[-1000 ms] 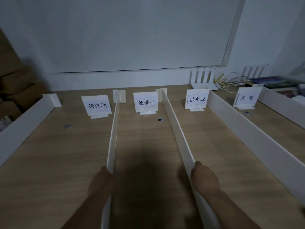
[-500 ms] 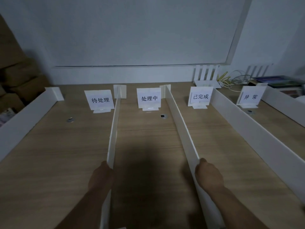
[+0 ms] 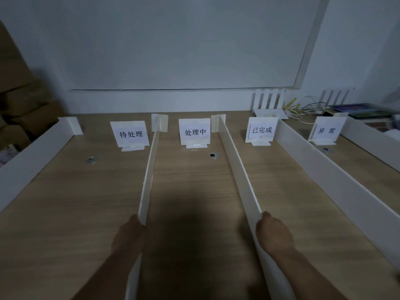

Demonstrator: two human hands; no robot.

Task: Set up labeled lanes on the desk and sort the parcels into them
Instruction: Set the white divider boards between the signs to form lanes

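Note:
White divider strips split the wooden desk into lanes. My left hand grips the top edge of the second divider. My right hand grips the top edge of the third divider. At the far end of the lanes stand label cards: one in the left lane, a second in the middle lane, a third to its right, and another at the far right. No parcel is in view.
Outer dividers run along the left and far right; another divider stands right of my right hand. Metal washers lie on the desk. A white router with cables sits at the back; cardboard boxes stand left.
Both hands have stayed on the two dividers. The view has shifted slightly, and the right divider's near end has moved a little to the right.

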